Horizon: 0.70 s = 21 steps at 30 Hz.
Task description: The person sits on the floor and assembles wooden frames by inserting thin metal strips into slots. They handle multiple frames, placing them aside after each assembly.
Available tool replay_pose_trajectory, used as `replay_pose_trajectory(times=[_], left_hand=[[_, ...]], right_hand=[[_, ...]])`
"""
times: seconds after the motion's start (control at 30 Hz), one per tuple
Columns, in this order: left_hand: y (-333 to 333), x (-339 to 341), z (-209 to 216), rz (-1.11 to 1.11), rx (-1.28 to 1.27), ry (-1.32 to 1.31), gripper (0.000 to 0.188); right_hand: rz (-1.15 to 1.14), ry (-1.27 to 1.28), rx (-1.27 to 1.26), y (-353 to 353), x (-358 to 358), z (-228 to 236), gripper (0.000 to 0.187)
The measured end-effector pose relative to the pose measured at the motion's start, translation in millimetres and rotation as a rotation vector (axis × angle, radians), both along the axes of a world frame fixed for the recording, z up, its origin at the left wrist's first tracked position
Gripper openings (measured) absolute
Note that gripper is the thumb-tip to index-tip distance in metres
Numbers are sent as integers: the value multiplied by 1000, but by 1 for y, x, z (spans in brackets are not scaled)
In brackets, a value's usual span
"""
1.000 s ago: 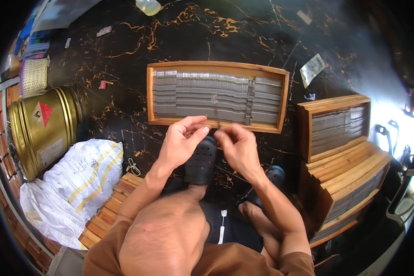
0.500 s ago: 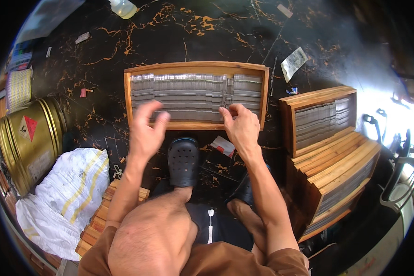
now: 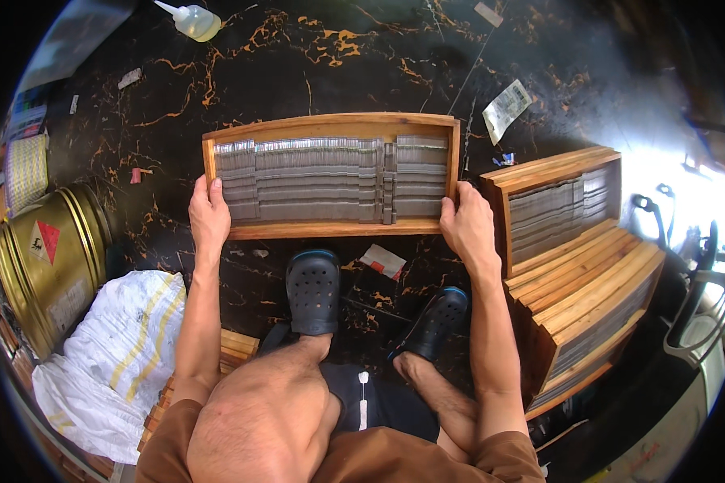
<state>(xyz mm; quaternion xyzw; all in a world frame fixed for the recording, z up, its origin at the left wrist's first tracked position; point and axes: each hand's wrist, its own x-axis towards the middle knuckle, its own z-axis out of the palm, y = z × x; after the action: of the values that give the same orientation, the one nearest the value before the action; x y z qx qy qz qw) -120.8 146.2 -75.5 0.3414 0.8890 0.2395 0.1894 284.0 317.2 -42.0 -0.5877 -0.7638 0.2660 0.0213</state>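
Observation:
A shallow rectangular wooden box frame point(image 3: 330, 232) lies crosswise in front of my feet. Inside it stand rows of thin grey strips point(image 3: 298, 181), packed tightly, with a narrow uneven gap right of the middle. My left hand point(image 3: 209, 217) is closed on the frame's left end, thumb along the near corner. At the opposite end my right hand point(image 3: 470, 227) grips the near right corner, its thumb on the rim. Both palms and most fingertips are hidden. Whether the frame is lifted off the dark floor I cannot tell.
Similar filled wooden frames point(image 3: 592, 270) are stacked at the right. My dark clogs point(image 3: 312, 291) are just nearer than the frame. To the left are a gold metal drum point(image 3: 52, 266), a white woven sack point(image 3: 113, 354) and wooden slats point(image 3: 238, 344). A squeeze bottle point(image 3: 195, 22) lies far off.
Both hands have moved outward from the frame's near edge to its two ends and closed on it. The frame appears slightly nearer to me. The view has shifted a little.

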Motion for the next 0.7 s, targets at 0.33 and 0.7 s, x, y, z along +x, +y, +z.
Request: replay_pose_trajectory(times=[0.33, 0.7], left_hand=[[-32, -8, 27, 145, 262, -85, 29], [0, -12, 200, 340, 692, -670, 46]], right_hand=[[-78, 168, 38, -15, -25, 48, 20], [-166, 204, 112, 5, 53, 244, 16]])
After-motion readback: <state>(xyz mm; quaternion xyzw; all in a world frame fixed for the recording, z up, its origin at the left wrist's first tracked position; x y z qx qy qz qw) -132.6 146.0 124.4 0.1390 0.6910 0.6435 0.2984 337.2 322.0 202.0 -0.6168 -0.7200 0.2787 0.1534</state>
